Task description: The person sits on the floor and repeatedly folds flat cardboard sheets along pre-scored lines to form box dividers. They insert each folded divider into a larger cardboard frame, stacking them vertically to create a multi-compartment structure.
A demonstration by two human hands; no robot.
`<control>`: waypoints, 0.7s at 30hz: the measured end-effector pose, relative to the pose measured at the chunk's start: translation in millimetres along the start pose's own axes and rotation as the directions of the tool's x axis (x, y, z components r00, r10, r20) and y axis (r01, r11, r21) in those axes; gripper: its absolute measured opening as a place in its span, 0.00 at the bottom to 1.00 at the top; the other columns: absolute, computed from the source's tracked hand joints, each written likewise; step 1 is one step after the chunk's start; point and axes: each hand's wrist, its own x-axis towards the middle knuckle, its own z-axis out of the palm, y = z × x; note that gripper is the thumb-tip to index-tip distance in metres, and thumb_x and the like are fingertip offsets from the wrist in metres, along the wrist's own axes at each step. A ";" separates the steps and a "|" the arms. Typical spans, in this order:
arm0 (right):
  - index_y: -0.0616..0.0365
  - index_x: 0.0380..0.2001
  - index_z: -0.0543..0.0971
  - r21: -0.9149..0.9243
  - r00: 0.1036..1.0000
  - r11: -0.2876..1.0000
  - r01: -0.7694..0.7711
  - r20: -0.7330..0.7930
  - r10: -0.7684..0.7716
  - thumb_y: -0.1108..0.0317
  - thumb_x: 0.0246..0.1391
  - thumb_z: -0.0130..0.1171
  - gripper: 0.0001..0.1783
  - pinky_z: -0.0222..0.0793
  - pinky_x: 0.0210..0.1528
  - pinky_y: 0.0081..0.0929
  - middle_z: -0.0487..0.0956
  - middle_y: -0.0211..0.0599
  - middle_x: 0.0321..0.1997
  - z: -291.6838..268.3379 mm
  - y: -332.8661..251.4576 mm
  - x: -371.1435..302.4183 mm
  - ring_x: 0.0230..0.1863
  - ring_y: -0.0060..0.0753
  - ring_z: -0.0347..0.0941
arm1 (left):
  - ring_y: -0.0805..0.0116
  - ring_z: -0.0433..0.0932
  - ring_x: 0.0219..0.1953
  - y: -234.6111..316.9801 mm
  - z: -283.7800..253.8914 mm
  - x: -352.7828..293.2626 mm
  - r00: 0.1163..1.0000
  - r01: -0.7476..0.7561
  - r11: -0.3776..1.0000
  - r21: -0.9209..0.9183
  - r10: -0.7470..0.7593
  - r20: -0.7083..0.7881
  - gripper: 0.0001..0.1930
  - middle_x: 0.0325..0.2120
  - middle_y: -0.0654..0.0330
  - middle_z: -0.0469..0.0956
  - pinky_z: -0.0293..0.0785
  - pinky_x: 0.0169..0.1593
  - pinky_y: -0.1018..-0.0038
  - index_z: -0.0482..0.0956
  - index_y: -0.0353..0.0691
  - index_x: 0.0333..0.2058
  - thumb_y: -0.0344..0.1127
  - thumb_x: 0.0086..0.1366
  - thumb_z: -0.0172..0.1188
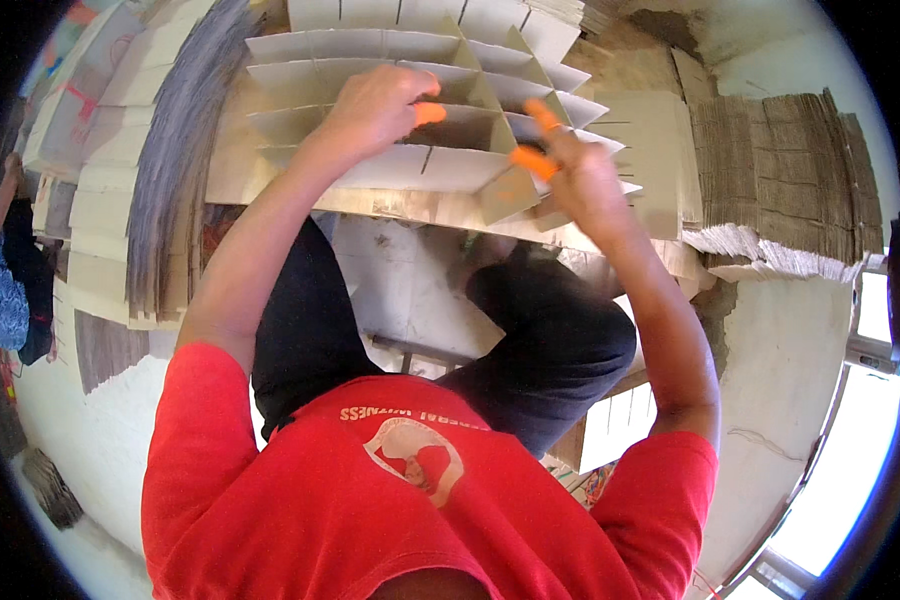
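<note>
A grid of slotted grey-white cardboard dividers (370,165) stands on a board in front of me. Several long strips run side to side, and crosswise strips (482,75) interlock with them toward the right. My left hand (378,108) is over the middle of the grid, fingers curled, thumb and forefinger closed at a long strip's upper edge. Orange covers wrap fingertips on both hands. My right hand (580,175), slightly blurred, is at the right end by the crosswise strips, thumb and forefinger apart. A tilted crosswise strip's end (512,198) sticks out toward me beneath it.
The wooden work board (420,207) spans above my knees. Tall stacks of cardboard strips stand at left (175,150) and right (780,170). More slotted cardboard (520,20) lies beyond the grid. Another person's blue patterned clothing (0,280) shows at the far left.
</note>
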 end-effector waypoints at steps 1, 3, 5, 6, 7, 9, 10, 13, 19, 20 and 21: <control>0.54 0.55 0.68 -0.033 0.986 0.998 -0.056 -0.161 0.050 0.63 0.52 0.58 0.26 0.71 0.33 0.43 0.78 0.50 0.35 -6.1 15.7 -1.4 0.31 0.51 0.76 | 0.54 0.77 0.37 4.1 -6.7 -2.7 0.999 -0.028 0.999 0.019 0.029 -0.016 0.14 0.33 0.52 0.78 0.72 0.39 0.62 0.78 0.39 0.38 0.37 0.54 0.63; 0.54 0.52 0.71 -0.180 0.898 0.967 -0.180 -0.431 0.087 0.60 0.54 0.57 0.23 0.71 0.36 0.42 0.79 0.47 0.37 -16.4 73.8 -7.9 0.34 0.49 0.76 | 0.56 0.75 0.46 12.4 -21.8 -5.2 0.995 -0.088 0.994 0.063 0.091 -0.049 0.19 0.42 0.54 0.77 0.72 0.45 0.64 0.76 0.40 0.44 0.42 0.55 0.62; 0.55 0.53 0.70 -0.425 0.830 0.830 -0.360 -0.552 0.078 0.56 0.53 0.57 0.25 0.70 0.42 0.43 0.76 0.47 0.45 -17.9 141.2 -27.9 0.42 0.48 0.73 | 0.55 0.68 0.54 5.4 -7.2 -0.6 0.975 -0.194 0.972 0.135 0.207 -0.087 0.23 0.49 0.53 0.72 0.67 0.52 0.64 0.71 0.40 0.50 0.44 0.57 0.59; 0.55 0.53 0.69 -0.540 0.813 0.707 -0.457 -0.576 0.086 0.53 0.52 0.58 0.28 0.69 0.45 0.45 0.74 0.46 0.50 -17.6 162.9 -36.9 0.48 0.48 0.70 | 0.55 0.64 0.58 2.8 -2.5 3.4 0.959 -0.243 0.954 0.179 0.264 -0.105 0.26 0.53 0.53 0.69 0.65 0.56 0.65 0.68 0.40 0.53 0.45 0.58 0.58; 0.55 0.53 0.69 -0.517 0.792 0.642 -0.566 -0.558 0.249 0.52 0.50 0.60 0.30 0.66 0.47 0.48 0.72 0.45 0.52 -16.5 169.9 -42.3 0.51 0.49 0.67 | 0.55 0.61 0.60 7.9 -2.0 6.5 0.962 -0.242 0.955 0.171 0.259 -0.085 0.28 0.55 0.52 0.66 0.62 0.58 0.64 0.66 0.40 0.55 0.45 0.58 0.58; 0.55 0.52 0.69 -0.523 0.754 0.544 -0.656 -0.495 0.432 0.49 0.45 0.63 0.34 0.64 0.49 0.51 0.70 0.45 0.52 -11.3 184.8 -55.5 0.54 0.49 0.64 | 0.56 0.54 0.64 24.7 4.0 15.6 0.966 -0.247 0.957 0.153 0.256 -0.043 0.31 0.59 0.51 0.61 0.55 0.63 0.64 0.61 0.39 0.58 0.47 0.59 0.57; 0.55 0.52 0.69 -0.549 0.766 0.534 -0.643 -0.454 0.455 0.48 0.43 0.64 0.35 0.63 0.49 0.51 0.71 0.44 0.51 -7.2 190.1 -61.7 0.53 0.49 0.65 | 0.56 0.53 0.65 25.0 7.4 19.4 0.963 -0.260 0.949 0.181 0.269 -0.028 0.32 0.59 0.51 0.60 0.54 0.64 0.64 0.60 0.39 0.58 0.47 0.59 0.56; 0.55 0.49 0.70 -0.540 0.775 0.556 -0.632 -0.422 0.471 0.47 0.39 0.67 0.36 0.64 0.48 0.51 0.72 0.42 0.47 -4.6 203.8 -64.3 0.53 0.49 0.65 | 0.56 0.51 0.66 21.1 24.8 29.5 0.963 -0.269 0.929 0.254 0.265 0.052 0.33 0.61 0.51 0.58 0.52 0.64 0.64 0.59 0.39 0.59 0.49 0.60 0.55; 0.56 0.40 0.74 -0.276 0.694 0.690 -0.670 -0.564 0.448 0.54 0.39 0.68 0.26 0.66 0.46 0.42 0.76 0.48 0.42 -12.9 253.0 -75.6 0.47 0.49 0.70 | 0.56 0.54 0.64 29.0 12.7 40.6 0.962 -0.239 0.943 0.230 0.199 0.185 0.32 0.60 0.53 0.60 0.53 0.64 0.64 0.60 0.41 0.59 0.49 0.60 0.55; 0.57 0.38 0.75 -0.215 0.655 0.685 -0.696 -0.582 0.482 0.55 0.39 0.67 0.24 0.67 0.45 0.42 0.77 0.49 0.39 -16.2 255.9 -75.9 0.44 0.50 0.72 | 0.56 0.56 0.63 29.2 8.3 36.3 0.971 -0.236 0.958 0.163 0.223 0.091 0.31 0.59 0.53 0.62 0.54 0.63 0.64 0.61 0.41 0.59 0.48 0.60 0.56; 0.58 0.35 0.76 -0.154 0.621 0.683 -0.714 -0.590 0.516 0.56 0.40 0.67 0.21 0.67 0.44 0.42 0.77 0.51 0.36 -17.9 253.6 -73.5 0.42 0.51 0.73 | 0.56 0.58 0.62 27.4 3.4 27.8 0.973 -0.228 0.969 0.098 0.230 -0.003 0.30 0.58 0.53 0.64 0.55 0.63 0.64 0.62 0.41 0.59 0.46 0.60 0.57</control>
